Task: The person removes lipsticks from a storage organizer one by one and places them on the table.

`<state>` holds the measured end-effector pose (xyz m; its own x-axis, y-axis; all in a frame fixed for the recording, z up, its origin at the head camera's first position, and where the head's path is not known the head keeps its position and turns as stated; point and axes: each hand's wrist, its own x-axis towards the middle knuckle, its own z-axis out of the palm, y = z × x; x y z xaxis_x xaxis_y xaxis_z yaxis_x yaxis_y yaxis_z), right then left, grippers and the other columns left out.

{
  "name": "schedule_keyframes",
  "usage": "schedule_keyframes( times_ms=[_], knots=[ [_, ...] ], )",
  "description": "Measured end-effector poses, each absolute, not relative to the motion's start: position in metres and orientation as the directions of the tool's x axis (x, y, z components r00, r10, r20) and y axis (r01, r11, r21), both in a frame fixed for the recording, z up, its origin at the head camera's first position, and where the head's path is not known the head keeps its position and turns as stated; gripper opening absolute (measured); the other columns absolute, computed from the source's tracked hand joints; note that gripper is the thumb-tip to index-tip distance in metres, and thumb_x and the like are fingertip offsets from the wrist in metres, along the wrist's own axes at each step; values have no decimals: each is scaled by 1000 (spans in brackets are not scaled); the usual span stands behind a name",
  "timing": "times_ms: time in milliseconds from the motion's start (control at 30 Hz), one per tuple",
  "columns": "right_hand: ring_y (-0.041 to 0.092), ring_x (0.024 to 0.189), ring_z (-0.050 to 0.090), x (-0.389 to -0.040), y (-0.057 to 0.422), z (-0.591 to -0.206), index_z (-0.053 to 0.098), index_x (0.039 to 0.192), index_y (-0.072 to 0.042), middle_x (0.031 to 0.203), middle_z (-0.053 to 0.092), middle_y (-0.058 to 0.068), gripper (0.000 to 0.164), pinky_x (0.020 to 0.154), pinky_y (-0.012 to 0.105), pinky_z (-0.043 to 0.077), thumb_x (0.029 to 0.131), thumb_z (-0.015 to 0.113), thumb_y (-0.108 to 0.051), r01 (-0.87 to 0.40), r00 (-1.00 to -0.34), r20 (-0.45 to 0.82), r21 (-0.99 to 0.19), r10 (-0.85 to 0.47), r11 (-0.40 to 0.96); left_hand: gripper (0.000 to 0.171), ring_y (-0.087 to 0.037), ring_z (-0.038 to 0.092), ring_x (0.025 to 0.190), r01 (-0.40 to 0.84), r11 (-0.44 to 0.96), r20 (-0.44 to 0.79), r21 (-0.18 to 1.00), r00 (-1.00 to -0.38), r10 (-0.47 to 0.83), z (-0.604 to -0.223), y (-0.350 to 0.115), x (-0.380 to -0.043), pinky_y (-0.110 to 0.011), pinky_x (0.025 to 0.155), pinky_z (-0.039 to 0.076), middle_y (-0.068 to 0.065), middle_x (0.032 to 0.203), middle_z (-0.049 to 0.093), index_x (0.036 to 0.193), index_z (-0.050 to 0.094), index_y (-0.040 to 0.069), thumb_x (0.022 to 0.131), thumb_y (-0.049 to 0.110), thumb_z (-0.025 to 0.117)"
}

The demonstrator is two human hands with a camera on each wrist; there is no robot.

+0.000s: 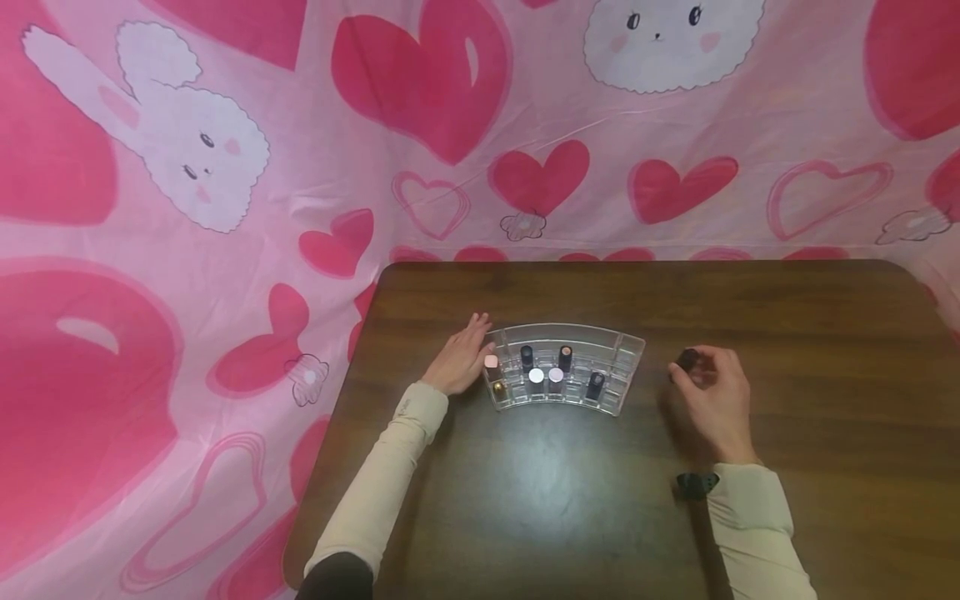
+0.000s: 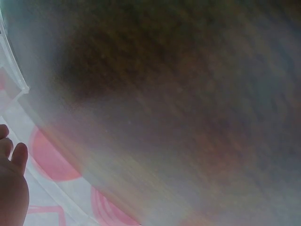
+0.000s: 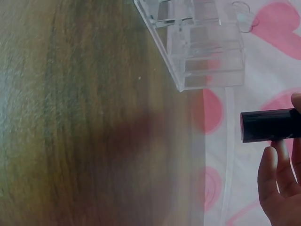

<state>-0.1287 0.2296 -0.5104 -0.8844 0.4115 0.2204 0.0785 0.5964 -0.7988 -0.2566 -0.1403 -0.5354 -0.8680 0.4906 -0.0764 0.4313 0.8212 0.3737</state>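
A clear, fan-shaped acrylic organizer (image 1: 564,335) sits on the table with several lipsticks upright in its slots. Among them are a pink-topped one (image 1: 491,362), a gold-topped one (image 1: 499,390), a white-topped one (image 1: 536,376) and a black one (image 1: 596,384). My left hand (image 1: 459,358) lies at the organizer's left end, fingers stretched forward and thumb by its edge. To the right of the organizer, my right hand (image 1: 717,400) pinches a black lipstick tube (image 3: 269,126) between thumb and fingers. In the right wrist view the tube is held apart from the organizer's end.
The brown wooden table (image 1: 540,500) has rounded corners. A pink cloth (image 1: 450,200) printed with hearts and white animal faces hangs behind it and along its left side. A dark band (image 1: 697,485) is on the right wrist.
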Motion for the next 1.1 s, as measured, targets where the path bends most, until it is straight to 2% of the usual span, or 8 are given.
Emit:
schedule_keyframes(
  times_ms=[233,567,833,1100],
  knots=[
    [12,88,48,-132,233,-513,56,116,2,107,53,15,33,69,2,36,89,68,-12,106,-905,170,-798,390,594,61,-16,6,152,429,820,-75,379,-869,489,-536,-141,-257,-42,122,20,-1,164,14,154,25,12,103,45,30],
    [24,91,54,-144,236,-523,55,116,5,109,53,21,33,67,3,36,88,66,-8,113,-928,134,-786,347,608,61,-15,5,151,421,818,-72,391,-872,483,-536,-140,-257,-43,122,20,1,164,13,154,25,12,103,45,31],
    [32,93,52,-151,240,-530,53,118,6,110,51,23,33,71,22,38,91,63,-10,150,-945,73,-768,318,622,61,-18,8,151,422,814,-58,398,-874,482,-537,-140,-256,-44,121,21,0,163,15,153,26,11,103,44,33],
    [32,89,50,-154,241,-535,53,116,6,106,51,23,32,70,29,36,90,63,-10,154,-947,73,-755,314,638,60,-19,9,151,427,816,-48,389,-875,481,-537,-140,-255,-44,121,22,-1,163,16,153,28,10,103,43,32]
  ],
)
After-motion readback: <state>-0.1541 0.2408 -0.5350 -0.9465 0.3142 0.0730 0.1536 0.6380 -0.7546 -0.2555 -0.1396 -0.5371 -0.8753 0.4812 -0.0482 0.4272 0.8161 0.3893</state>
